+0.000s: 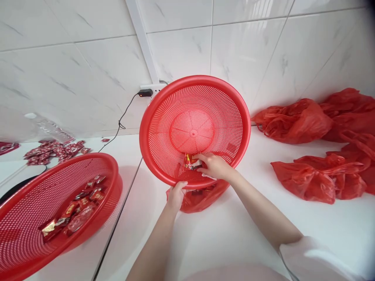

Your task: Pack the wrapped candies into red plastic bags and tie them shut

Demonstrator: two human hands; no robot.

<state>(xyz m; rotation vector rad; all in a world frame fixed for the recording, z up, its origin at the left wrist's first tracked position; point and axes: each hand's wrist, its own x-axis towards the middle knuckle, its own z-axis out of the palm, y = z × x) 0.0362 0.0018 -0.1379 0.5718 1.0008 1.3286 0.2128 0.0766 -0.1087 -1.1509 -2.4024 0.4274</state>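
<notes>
A red plastic mesh basket (158, 136) is tilted toward me, its open side facing me. My left hand (175, 197) grips its near rim, thumb over the edge; the fingers beneath are partly hidden. Inside the basket, my right hand (215, 166) has its fingers curled over a few small snack packets (188, 160) in red, gold and dark wrappers, lying low by the near wall. A red plastic bag (195, 203) sits right under the near rim, with dark shapes showing in it. How much of the bag my left hand touches, I cannot tell.
Another red mesh basket (114, 171) at left holds several wrapped snacks (79, 207). Behind it lie a pile of small red packets (55, 150) and a clear plastic bottle (52, 128). Several filled red bags (307, 179) rest at right. A black cable (119, 123) runs from a wall socket.
</notes>
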